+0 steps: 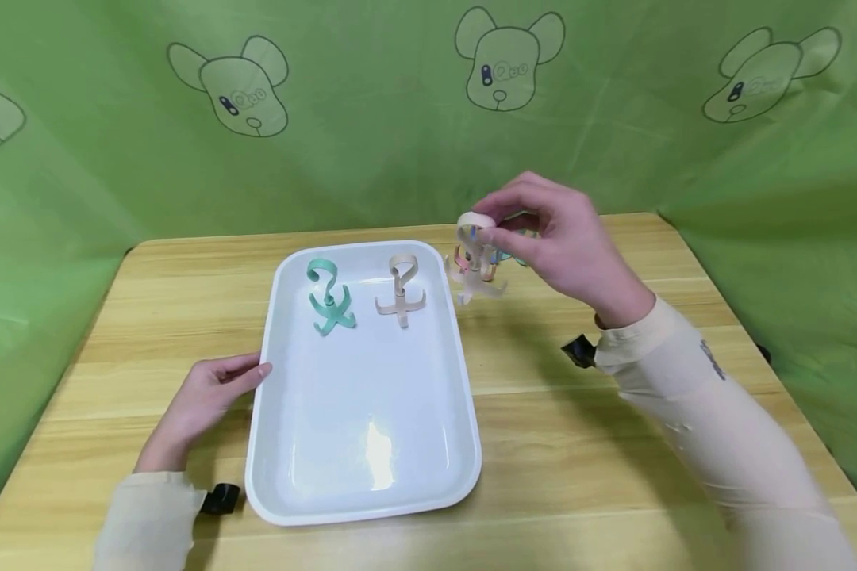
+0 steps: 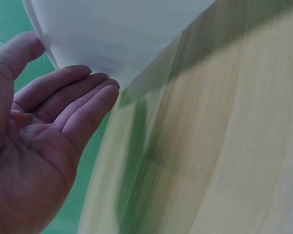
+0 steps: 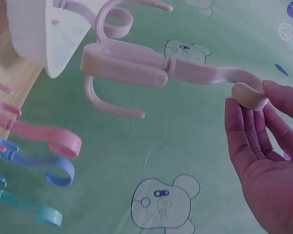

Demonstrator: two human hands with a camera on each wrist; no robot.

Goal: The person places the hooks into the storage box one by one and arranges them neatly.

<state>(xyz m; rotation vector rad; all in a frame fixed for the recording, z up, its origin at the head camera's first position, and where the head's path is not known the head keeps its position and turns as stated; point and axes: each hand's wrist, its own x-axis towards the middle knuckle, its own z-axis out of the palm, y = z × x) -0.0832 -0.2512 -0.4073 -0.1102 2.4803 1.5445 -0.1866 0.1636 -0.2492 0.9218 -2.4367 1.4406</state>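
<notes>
My right hand [image 1: 560, 234] pinches a pale pink multi-armed swivel hook [image 1: 474, 281] by its curled top. This hook hangs above the table just outside the upper right edge of a white tray [image 1: 364, 412]; in the right wrist view its arms [image 3: 124, 63] point away from the fingers. Inside the tray at the far end lie a green hook [image 1: 331, 305] on the left and a beige hook [image 1: 401, 303] on the right. At the tray's left side, my left hand [image 1: 207, 396] holds the edge, thumb over the rim and fingers against the outer wall [image 2: 107, 48].
Beyond the right hand, partly hidden, several more hooks sit on the wooden table [image 1: 543, 444]; the right wrist view shows a pink hook [image 3: 39, 132], a blue hook [image 3: 36, 160] and a teal hook [image 3: 27, 203]. A green curtain [image 1: 371, 159] hangs behind the table.
</notes>
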